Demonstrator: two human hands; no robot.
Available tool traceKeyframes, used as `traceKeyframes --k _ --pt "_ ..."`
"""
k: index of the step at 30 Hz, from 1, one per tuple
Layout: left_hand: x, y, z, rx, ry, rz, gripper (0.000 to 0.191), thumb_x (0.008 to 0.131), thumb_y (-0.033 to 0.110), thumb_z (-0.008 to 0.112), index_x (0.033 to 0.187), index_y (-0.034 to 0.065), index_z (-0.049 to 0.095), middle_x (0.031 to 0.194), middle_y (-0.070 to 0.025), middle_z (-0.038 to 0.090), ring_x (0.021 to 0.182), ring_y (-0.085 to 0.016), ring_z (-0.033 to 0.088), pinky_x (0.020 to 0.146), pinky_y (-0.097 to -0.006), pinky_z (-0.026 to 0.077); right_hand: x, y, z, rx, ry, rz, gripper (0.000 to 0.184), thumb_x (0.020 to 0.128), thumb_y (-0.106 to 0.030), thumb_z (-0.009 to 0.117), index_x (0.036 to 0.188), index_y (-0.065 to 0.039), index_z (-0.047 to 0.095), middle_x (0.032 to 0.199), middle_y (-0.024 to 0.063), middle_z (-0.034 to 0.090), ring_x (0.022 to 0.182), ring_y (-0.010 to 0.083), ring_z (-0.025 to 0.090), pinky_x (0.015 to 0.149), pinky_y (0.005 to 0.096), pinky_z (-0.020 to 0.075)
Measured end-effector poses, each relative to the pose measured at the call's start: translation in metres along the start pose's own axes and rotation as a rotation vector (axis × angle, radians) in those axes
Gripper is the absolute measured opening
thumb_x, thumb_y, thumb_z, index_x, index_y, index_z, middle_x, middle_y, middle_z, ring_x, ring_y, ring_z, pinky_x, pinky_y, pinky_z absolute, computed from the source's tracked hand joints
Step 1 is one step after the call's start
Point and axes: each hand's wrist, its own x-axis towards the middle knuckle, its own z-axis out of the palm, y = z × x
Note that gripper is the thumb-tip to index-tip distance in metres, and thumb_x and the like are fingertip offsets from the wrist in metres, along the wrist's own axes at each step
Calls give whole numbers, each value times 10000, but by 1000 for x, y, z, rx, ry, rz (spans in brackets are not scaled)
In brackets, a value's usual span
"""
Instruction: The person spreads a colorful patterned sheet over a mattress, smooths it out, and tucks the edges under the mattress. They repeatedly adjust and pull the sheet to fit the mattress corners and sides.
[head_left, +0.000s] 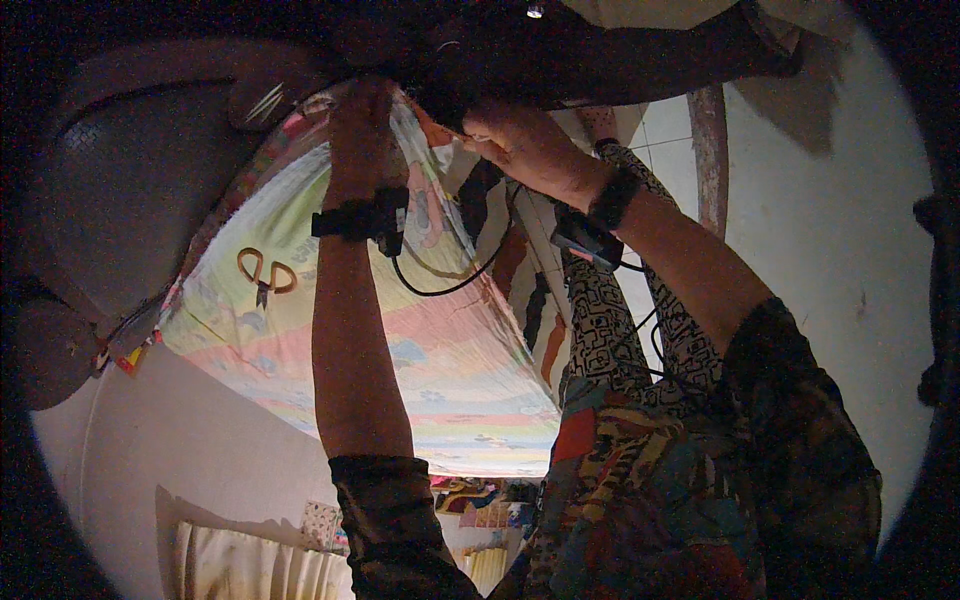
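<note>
My left hand (364, 112) is in deep shadow at the upper middle, over the edge of a striped, printed cloth (450, 352); its fingers and anything in them cannot be made out. To its right, my right hand (510, 142) has curled fingers beside a dark shape and a small orange and white thing (439, 135); whether it grips either is unclear. A pair of scissors (266, 277) with brown handle loops lies on the cloth, left of my left forearm. Strapped devices sit at both wrists, with black cables (450, 291) hanging from them.
Dark, unclear forms fill the top, and a large grey rounded object (142, 180) stands at the left. Legs in patterned trousers (604, 322) extend at the right, beside floor tiles and a pale wall (825, 262). Below are a curtain (255, 562) and hanging items (487, 510).
</note>
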Motion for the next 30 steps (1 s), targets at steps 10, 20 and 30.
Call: traceKeyframes --k 10,20,30 --pt "2 14 -8 -147 -34 -192 203 894 166 529 1043 52 606 1021 -167 616 978 -331 582 864 -399 448 -28 -19 -4 27 51 47 102 821 -89 636 872 -75 550 766 78 581 723 259 600 595 352 472" --pt "-2 3 3 251 0 136 265 833 99 549 1090 50 586 1089 -148 595 978 -329 582 875 -388 458 -44 -21 0 95 69 93 145 797 -83 650 799 -61 506 742 102 549 699 293 557 590 383 432" --pt "-4 -1 -5 405 -105 212 363 753 59 580 1115 56 568 1103 -145 583 967 -338 581 868 -398 462 -81 -35 -10 27 -37 26 239 772 27 622 981 -78 571 952 96 608 866 259 602 741 352 485"
